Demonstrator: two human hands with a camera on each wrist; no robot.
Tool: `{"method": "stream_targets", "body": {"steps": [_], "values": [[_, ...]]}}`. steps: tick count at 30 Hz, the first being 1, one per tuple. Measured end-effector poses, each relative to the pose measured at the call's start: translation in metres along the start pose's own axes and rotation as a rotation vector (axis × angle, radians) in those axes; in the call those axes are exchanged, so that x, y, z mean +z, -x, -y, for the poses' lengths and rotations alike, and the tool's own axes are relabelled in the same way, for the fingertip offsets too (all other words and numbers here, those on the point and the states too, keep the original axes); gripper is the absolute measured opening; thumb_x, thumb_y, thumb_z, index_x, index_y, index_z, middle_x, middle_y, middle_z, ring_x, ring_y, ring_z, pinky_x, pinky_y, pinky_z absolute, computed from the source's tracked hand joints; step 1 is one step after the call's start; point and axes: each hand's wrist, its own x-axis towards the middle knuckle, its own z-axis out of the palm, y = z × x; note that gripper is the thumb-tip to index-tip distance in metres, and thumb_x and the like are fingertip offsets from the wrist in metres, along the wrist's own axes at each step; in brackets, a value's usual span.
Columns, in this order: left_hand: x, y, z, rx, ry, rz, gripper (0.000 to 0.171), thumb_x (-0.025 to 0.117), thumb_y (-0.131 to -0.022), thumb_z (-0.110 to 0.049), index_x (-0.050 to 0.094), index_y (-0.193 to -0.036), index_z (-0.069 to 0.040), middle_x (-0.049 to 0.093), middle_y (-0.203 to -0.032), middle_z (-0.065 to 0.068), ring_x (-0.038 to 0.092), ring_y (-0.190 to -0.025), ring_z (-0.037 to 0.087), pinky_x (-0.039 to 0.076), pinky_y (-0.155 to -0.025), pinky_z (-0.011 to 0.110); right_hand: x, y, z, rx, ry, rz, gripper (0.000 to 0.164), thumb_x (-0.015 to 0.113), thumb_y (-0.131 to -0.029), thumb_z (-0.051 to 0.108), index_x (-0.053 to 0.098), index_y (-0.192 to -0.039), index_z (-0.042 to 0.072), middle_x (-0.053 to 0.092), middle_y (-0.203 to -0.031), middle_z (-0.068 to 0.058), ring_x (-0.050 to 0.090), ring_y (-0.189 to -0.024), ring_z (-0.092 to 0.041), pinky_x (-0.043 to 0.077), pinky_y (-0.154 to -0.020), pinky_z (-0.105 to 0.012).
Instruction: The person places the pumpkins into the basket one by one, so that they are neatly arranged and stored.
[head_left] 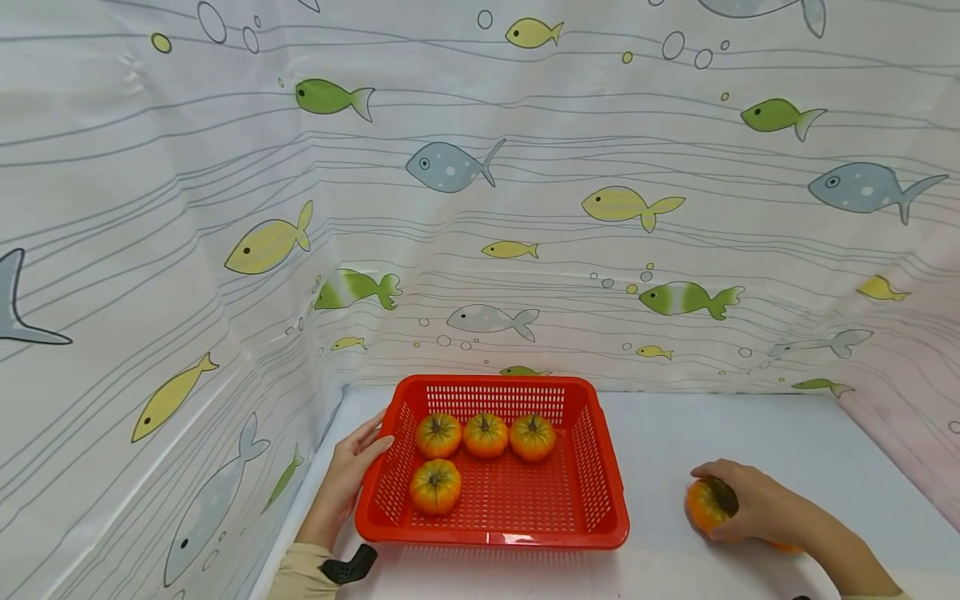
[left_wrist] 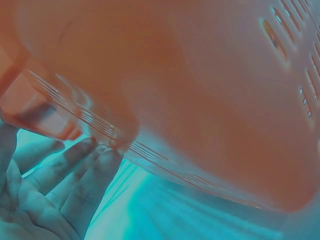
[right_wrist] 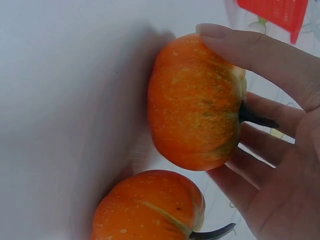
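Observation:
My right hand (head_left: 757, 502) grips a small orange pumpkin (right_wrist: 192, 107) over the white table, right of the basket. In the right wrist view its thumb lies on one side, with the other fingers round the far side and the dark stem toward the palm. A second pumpkin (right_wrist: 150, 207) lies beside it, mostly hidden behind the hand in the head view. At the left side of a red plastic basket (head_left: 487, 537), my left hand (head_left: 347, 475) touches the rim and outer wall with fairly straight fingers (left_wrist: 92, 185). Inside sit three pumpkins (head_left: 485, 435) along the back and one pumpkin (head_left: 435, 487) nearer the front left.
The white table (head_left: 660, 433) extends around the basket. A white curtain (head_left: 555, 292) printed with fish stands behind it and along both sides. The basket has slotted walls and a raised rim.

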Motion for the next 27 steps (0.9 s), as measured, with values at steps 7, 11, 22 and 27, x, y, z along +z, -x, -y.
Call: {"method": "stream_targets", "body": {"steps": [7, 11, 22, 27], "values": [[-0.001, -0.001, 0.002, -0.010, 0.003, -0.006, 0.060, 0.067, -0.102, -0.026, 0.045, -0.157, -0.021, 0.054, -0.152, 0.019, 0.072, -0.111, 0.015, 0.063, -0.089, 0.037, 0.001, -0.001, -0.001, 0.004, 0.000, -0.020, 0.071, 0.092, -0.071, 0.044, 0.066, -0.128, 0.013, 0.069, -0.127, 0.000, 0.060, -0.106, -0.009, 0.054, -0.087, -0.024], [-0.001, 0.000, 0.002, -0.003, 0.005, -0.001, 0.060, 0.066, -0.102, -0.025, 0.045, -0.157, -0.020, 0.053, -0.153, 0.020, 0.072, -0.112, 0.016, 0.063, -0.089, 0.037, 0.003, -0.002, -0.003, -0.026, -0.001, -0.028, 0.070, 0.091, -0.072, 0.046, 0.067, -0.129, 0.012, 0.069, -0.126, 0.000, 0.058, -0.102, -0.003, 0.053, -0.085, -0.022], [0.001, 0.002, -0.001, 0.000, 0.008, -0.002, 0.059, 0.065, -0.103, -0.025, 0.045, -0.158, -0.020, 0.052, -0.154, 0.020, 0.071, -0.116, 0.019, 0.063, -0.090, 0.036, 0.002, -0.005, 0.001, -0.015, 0.001, -0.037, 0.072, 0.091, -0.072, 0.049, 0.067, -0.129, 0.012, 0.069, -0.127, 0.000, 0.059, -0.106, -0.004, 0.054, -0.088, -0.022], [0.000, 0.000, 0.001, 0.000, 0.000, -0.004, 0.060, 0.066, -0.102, -0.025, 0.044, -0.158, -0.020, 0.053, -0.153, 0.020, 0.071, -0.113, 0.016, 0.063, -0.089, 0.036, -0.003, -0.008, 0.008, 0.002, -0.024, -0.028, 0.071, 0.090, -0.074, 0.047, 0.066, -0.132, 0.012, 0.068, -0.129, 0.002, 0.060, -0.108, -0.008, 0.054, -0.088, -0.022]]}}
